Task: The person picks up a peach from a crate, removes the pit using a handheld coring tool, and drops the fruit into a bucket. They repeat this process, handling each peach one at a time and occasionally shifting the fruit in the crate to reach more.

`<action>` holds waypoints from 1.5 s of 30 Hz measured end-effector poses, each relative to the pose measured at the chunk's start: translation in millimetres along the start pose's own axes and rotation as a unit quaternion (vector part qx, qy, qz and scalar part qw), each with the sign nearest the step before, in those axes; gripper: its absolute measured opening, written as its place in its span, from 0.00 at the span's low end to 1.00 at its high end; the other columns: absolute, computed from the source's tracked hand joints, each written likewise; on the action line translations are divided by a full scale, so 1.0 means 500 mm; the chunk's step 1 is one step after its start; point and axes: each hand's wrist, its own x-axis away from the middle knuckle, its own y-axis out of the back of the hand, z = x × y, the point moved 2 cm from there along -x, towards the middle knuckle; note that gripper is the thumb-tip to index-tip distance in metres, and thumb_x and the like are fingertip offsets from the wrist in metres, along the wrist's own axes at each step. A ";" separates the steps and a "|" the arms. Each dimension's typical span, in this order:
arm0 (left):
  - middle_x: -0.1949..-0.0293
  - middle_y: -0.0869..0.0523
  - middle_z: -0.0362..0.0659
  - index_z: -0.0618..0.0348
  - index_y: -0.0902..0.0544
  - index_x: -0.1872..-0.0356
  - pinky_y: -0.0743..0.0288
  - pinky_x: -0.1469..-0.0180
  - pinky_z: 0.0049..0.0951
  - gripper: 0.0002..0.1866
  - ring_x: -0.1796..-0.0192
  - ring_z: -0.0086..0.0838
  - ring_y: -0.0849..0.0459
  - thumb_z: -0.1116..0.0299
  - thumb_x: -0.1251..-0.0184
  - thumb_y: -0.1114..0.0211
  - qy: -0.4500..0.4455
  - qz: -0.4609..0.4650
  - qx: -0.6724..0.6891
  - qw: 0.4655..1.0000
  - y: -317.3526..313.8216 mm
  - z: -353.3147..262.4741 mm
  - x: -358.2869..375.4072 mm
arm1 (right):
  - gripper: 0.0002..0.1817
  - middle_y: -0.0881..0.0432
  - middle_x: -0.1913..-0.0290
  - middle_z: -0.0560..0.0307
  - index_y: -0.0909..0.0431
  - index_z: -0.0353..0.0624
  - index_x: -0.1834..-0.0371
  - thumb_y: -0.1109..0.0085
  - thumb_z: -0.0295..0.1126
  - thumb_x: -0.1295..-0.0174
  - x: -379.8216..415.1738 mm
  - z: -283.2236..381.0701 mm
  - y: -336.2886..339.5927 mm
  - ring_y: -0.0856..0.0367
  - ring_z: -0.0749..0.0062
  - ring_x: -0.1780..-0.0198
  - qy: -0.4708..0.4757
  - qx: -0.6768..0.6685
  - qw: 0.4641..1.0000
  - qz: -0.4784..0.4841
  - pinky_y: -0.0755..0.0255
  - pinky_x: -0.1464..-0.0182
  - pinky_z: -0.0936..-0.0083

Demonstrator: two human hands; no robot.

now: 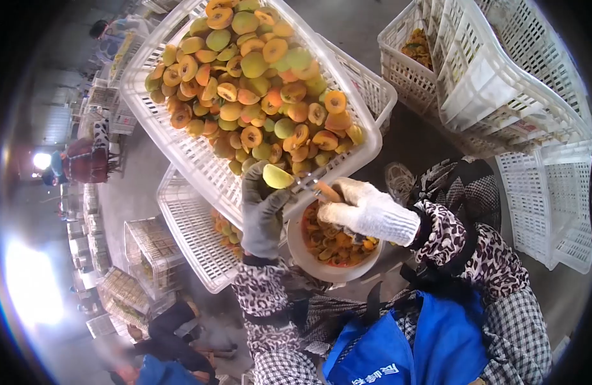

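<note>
My left hand (262, 208), in a grey glove, is closed around a yellow-green peach half (277, 176). In my right hand (373, 210), gloved in white, is a small pitting tool (325, 190) with an orange-brown handle. Its metal end points at the peach half, close beside it. Both hands are over the near corner of a white crate (200, 160) heaped with cut peaches (245, 83), many showing their brown centres. Below my right hand stands a white bucket (296, 247) with orange fruit pieces (338, 247) inside, partly hidden by the glove.
Another white crate (187, 224) with fruit sits beneath the heaped one. Tall white crates (501, 77) stand at the right, one (398, 64) holding orange pieces. More crates (152, 250) line the floor at left, where a co-worker's dark sleeve (171, 327) shows.
</note>
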 end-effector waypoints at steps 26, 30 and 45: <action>0.52 0.17 0.53 0.64 0.26 0.45 0.20 0.48 0.31 0.17 0.55 0.35 0.15 0.69 0.31 0.38 -0.130 -0.144 -0.186 0.963 0.022 -0.036 0.152 | 0.17 0.19 0.73 0.44 0.31 0.37 0.57 0.42 0.40 0.39 -0.029 0.020 -0.166 0.19 0.48 0.75 0.235 0.393 0.888 -0.037 0.25 0.74 0.58; 0.53 0.16 0.50 0.67 0.28 0.43 0.21 0.50 0.28 0.20 0.57 0.31 0.16 0.76 0.34 0.36 -0.055 -0.105 -0.194 0.974 0.045 -0.031 0.155 | 0.17 0.18 0.71 0.44 0.30 0.37 0.57 0.41 0.38 0.40 -0.026 0.016 -0.157 0.17 0.48 0.73 0.239 0.454 0.857 -0.039 0.23 0.72 0.59; 0.67 0.17 0.51 0.67 0.25 0.56 0.17 0.59 0.32 0.15 0.66 0.33 0.15 0.62 0.23 0.48 -0.004 -0.185 -0.043 0.982 0.013 -0.018 0.147 | 0.15 0.18 0.68 0.39 0.28 0.38 0.56 0.49 0.41 0.33 -0.032 -0.017 -0.174 0.15 0.48 0.67 0.100 0.256 0.953 0.130 0.21 0.64 0.59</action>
